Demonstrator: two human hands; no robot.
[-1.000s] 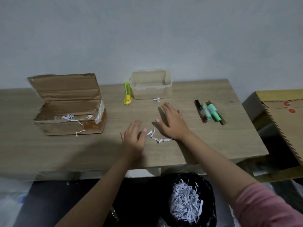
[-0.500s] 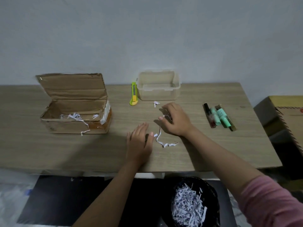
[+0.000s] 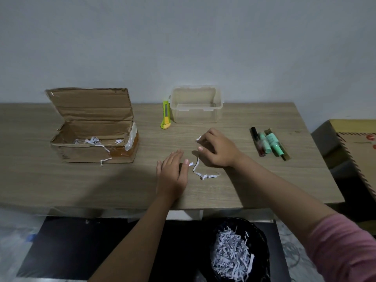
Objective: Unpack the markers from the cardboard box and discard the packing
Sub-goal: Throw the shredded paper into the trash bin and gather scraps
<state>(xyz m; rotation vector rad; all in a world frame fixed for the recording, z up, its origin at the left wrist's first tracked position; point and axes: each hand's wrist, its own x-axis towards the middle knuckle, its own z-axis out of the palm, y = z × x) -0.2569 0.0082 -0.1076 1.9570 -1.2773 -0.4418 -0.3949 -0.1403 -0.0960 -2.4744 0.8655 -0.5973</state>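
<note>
Wooden table [image 3: 61, 190] against a plain wall — markers [image 3: 267, 142] already out at right, cardboard box [image 3: 93, 139] open at left with a few shreds inside. Right hand [image 3: 218, 151] pinches a paper scrap [image 3: 198, 138]; left hand [image 3: 173, 174] lies flat, fingers released, beside a long strip [image 3: 203, 174]. Best to sweep the strays together first, then drop them into the bin [image 3: 262, 241] below — fewer trips.

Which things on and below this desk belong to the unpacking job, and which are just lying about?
Part of the job:
cardboard box
markers
paper strips
bin
left hand
right hand

Lying about:
knife
plastic tub
carton
</note>
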